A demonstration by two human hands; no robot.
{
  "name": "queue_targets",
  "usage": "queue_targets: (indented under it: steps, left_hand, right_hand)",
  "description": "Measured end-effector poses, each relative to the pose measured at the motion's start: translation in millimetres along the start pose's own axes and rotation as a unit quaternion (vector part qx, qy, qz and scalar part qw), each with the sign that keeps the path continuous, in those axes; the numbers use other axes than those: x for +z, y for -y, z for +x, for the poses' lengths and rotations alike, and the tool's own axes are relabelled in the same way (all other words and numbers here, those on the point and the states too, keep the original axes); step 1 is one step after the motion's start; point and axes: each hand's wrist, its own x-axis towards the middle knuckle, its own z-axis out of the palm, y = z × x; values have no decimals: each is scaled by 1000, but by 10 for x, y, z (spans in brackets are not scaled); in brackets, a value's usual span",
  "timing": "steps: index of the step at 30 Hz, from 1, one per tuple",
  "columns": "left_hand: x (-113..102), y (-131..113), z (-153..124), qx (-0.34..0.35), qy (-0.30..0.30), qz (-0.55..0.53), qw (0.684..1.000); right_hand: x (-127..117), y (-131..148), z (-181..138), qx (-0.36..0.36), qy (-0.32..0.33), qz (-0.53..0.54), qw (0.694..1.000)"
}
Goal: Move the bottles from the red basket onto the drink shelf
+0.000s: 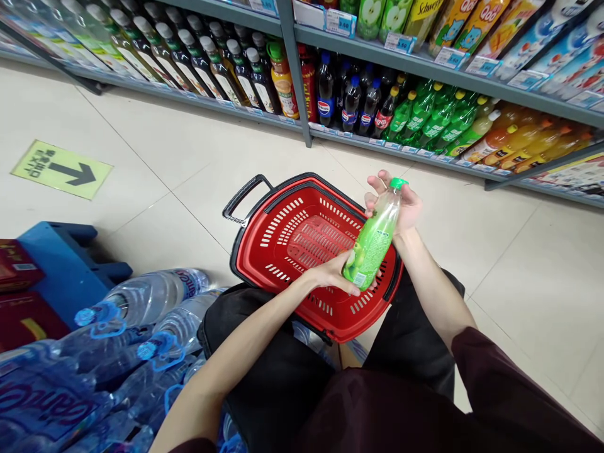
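Observation:
A clear bottle with a green cap and a green apple-drink label is held tilted above the red shopping basket. My left hand grips the bottle near its base, thumb across the front. Behind the bottle's neck is my right hand, fingers spread apart and curved around the cap end; whether the palm touches the neck I cannot tell. The basket sits between my knees with nothing visible inside, and its black handle sticks out to the left.
Ahead runs a shelf of drinks, with cola bottles, green soda bottles and dark bottles. Large water bottles crowd the lower left beside a blue pallet. A yellow arrow sign lies on the tiled floor.

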Motion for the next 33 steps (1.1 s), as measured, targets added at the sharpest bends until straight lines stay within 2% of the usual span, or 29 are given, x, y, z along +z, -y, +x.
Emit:
queue_targets:
  steps: [4, 16, 19, 22, 26, 28, 33]
  left_hand:
    - [-4, 13, -16, -13, 19, 26, 999]
    - [44, -30, -38, -18, -17, 32, 999]
    - [49, 31, -55, 5, -75, -35, 997]
    - [7, 91, -39, 55, -152, -102, 982]
    - [-97, 59, 27, 152, -271, -157, 937]
    - [-156, 9, 43, 180, -311, -180, 916]
    - [-269, -50, -9, 122, -336, -257, 898]
  right_hand:
    - [21, -29, -2, 9, 31, 21, 999]
    - [87, -16, -19, 40, 74, 54, 995]
    - [134, 36, -32, 44, 78, 71, 993]
    - [136, 97, -14, 15, 45, 88, 995]
    - [86, 119, 91, -62, -34, 79, 994]
    - [84, 92, 154, -76, -50, 65, 994]
    - [152, -38, 208, -40, 11, -6, 999]
